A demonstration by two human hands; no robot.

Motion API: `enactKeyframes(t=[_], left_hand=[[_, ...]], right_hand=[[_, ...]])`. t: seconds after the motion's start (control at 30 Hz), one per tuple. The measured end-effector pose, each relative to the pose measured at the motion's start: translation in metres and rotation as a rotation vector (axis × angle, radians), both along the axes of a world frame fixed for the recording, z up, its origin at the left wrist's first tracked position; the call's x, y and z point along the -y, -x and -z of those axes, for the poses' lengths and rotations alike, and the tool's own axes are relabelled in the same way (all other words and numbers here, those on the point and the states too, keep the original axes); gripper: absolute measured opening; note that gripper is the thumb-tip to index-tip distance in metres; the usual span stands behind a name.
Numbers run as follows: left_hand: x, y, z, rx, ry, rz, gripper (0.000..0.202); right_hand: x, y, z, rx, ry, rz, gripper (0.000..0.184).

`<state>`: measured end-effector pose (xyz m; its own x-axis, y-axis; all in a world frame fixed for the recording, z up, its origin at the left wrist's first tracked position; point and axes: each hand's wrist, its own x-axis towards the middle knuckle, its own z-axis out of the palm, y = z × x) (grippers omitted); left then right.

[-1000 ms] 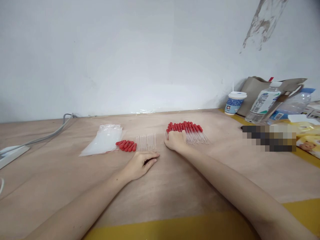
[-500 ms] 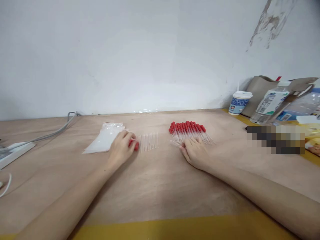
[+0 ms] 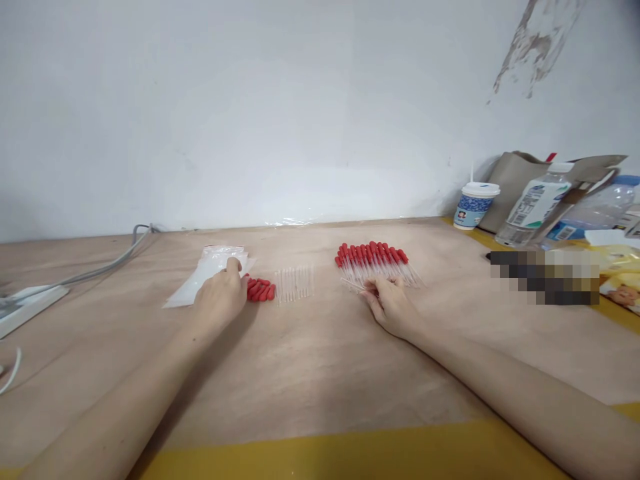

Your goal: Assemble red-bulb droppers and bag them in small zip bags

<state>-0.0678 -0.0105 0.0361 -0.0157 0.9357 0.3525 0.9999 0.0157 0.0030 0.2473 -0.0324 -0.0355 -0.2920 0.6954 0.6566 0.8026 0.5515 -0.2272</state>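
Observation:
My left hand (image 3: 220, 297) lies on the right edge of a stack of clear plastic bags (image 3: 200, 283), fingers curled and pinching at a bag's corner. Just right of it lie a small heap of red rubber bulbs (image 3: 261, 290) and a row of bare glass tubes (image 3: 295, 283). My right hand (image 3: 390, 303) rests at the near side of a row of assembled droppers with red bulbs (image 3: 373, 261). Its fingers are closed in a pinch on one clear dropper (image 3: 353, 284) that sticks out to the left.
A paper cup with a straw (image 3: 475, 203), water bottles (image 3: 533, 203) and a grey bag (image 3: 520, 177) stand at the back right beside yellow packets (image 3: 620, 283). A grey cable (image 3: 100, 268) and a white power strip (image 3: 27, 301) lie at the left. Brown paper (image 3: 320, 360) covers the table.
My left hand went from the table's middle up to the red bulbs, then left onto the bags. My right hand drew back from the droppers' bulbs to their near tips.

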Motion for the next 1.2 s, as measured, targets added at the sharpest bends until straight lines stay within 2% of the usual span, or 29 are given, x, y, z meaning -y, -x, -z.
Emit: enactKeyframes(t=[0.1, 0.2, 0.3, 0.43, 0.63, 0.9, 1.2], left_hand=[[0.005, -0.008, 0.0, -0.082, -0.21, 0.076, 0.033], [0.011, -0.025, 0.009, 0.004, -0.338, 0.329, 0.032], [0.018, -0.046, 0.027, 0.196, -0.206, 0.6, 0.027], [0.027, -0.067, 0.044, 0.286, -0.074, 0.771, 0.022], [0.022, -0.073, 0.051, 0.361, -0.068, 0.842, 0.017], [0.021, -0.073, 0.05, 0.558, -0.001, 0.782, 0.017], [0.022, -0.074, 0.051, 0.665, 0.049, 0.8, 0.022]], right_hand=[[0.001, 0.002, -0.001, -0.007, -0.038, -0.007, 0.017], [0.002, 0.005, -0.002, 0.02, -0.076, -0.018, 0.026], [0.002, 0.01, -0.004, 0.051, -0.062, -0.067, 0.025], [0.002, 0.014, -0.007, 0.041, -0.008, -0.113, 0.021], [0.004, 0.024, -0.008, 0.019, 0.014, -0.135, 0.016], [0.009, 0.033, -0.008, 0.015, 0.001, -0.248, 0.019], [0.01, 0.033, -0.009, -0.025, 0.023, -0.313, 0.021]])
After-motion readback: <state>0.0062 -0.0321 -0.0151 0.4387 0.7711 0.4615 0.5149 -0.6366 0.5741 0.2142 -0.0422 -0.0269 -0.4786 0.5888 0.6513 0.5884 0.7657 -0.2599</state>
